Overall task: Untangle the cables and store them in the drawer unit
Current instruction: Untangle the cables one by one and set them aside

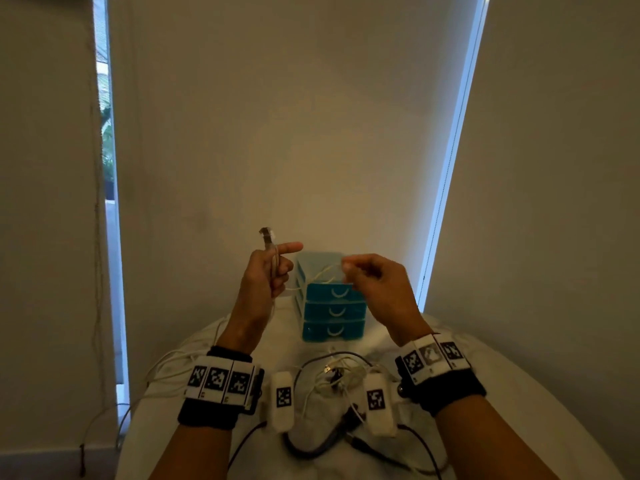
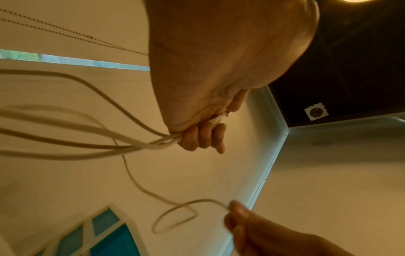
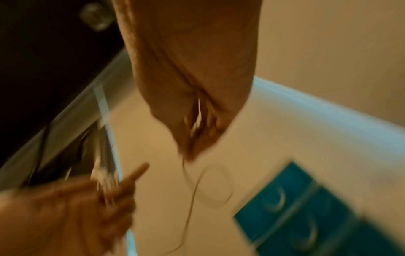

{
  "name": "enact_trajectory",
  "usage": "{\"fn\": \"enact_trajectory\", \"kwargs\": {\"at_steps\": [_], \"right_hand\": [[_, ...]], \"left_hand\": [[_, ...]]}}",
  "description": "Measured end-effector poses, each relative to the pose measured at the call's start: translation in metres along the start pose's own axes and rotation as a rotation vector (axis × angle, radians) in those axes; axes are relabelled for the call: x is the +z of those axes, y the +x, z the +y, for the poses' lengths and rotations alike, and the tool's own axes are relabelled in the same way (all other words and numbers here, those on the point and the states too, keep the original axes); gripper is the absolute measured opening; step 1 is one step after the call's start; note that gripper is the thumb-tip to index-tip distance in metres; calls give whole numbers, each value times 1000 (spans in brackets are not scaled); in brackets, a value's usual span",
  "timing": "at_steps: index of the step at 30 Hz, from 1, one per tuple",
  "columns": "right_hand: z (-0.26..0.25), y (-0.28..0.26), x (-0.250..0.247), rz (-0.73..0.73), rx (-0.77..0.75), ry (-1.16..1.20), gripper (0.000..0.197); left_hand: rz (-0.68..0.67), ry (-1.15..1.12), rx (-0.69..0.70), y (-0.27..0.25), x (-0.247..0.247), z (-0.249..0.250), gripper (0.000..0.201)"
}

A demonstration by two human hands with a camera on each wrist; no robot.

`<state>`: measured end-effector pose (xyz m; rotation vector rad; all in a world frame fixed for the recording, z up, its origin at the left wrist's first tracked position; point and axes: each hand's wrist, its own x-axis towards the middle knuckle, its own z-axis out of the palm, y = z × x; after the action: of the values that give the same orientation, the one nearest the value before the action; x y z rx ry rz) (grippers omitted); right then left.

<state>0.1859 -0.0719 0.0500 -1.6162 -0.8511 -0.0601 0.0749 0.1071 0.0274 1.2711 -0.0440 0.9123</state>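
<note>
Two hands: both raised above the surface [image 1: 519, 393], in front of the drawer unit [image 1: 332, 306], sharing one pale cable [image 2: 92, 131].
Left hand [image 1: 266, 275]: fingers [image 2: 197, 136] curled round several strands of the pale cable bunched together, forefinger sticking out straight; the plug end [image 1: 267, 235] stands up above the fist.
Right hand [image 1: 377, 285]: fingertips pinch a thinner stretch of the pale cable, which loops loosely down between the two hands; the right wrist view is too blurred to show more.
Cable pile [image 1: 332, 379]: light and dark cables lying knotted on the white-covered surface, near the body and between the wrists, not yet sorted.
Drawer unit: three teal drawers with curved handles, all seemingly pushed in; it stands behind the pile.
Handling: the cable looks light, limp and springy, so loops will likely slip or uncoil unless held bunched.
Where to hold: probably best at the bundle's middle with a firm fist, guiding the free run with fingertips close to the plug, which is the only stiff part.
Risk: pulling hard could tighten a knot.
</note>
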Motion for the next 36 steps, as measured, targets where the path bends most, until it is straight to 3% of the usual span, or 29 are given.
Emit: {"fn": "enact_trajectory", "kwargs": {"at_steps": [3,4,5,10,13,16,20,26,30,36], "right_hand": [[2,-4,-3,-369,-34,-515,9],[5,-5,-3,-433,-43,-606,10],[6,-7,-3,-423,-53,-638,11],[10,-3,-5,-26,-211,-569,12],[8,-5,-4,46,-288,-469,19],[0,-6,-6,93,-329,-316,14],[-10,-4,-16,61,-296,-249,7],[-20,-9,-25,10,-153,88,12],[-12,-7,-27,37,-77,212,18],[-7,-7,-22,34,-31,301,25]], "left_hand": [[-17,123,-15,3,3,-8,51],[-18,162,-23,3,4,-10,50],[-16,201,-34,4,4,-14,48],[-88,291,-90,-1,9,-25,44],[-186,384,-109,-13,17,-21,33],[-256,620,-42,-19,15,-24,22],[-140,750,-98,-13,1,-31,40],[7,723,-55,-4,-2,-40,15],[165,795,-13,5,-9,-27,21],[234,997,-37,24,-31,-15,31]]}}
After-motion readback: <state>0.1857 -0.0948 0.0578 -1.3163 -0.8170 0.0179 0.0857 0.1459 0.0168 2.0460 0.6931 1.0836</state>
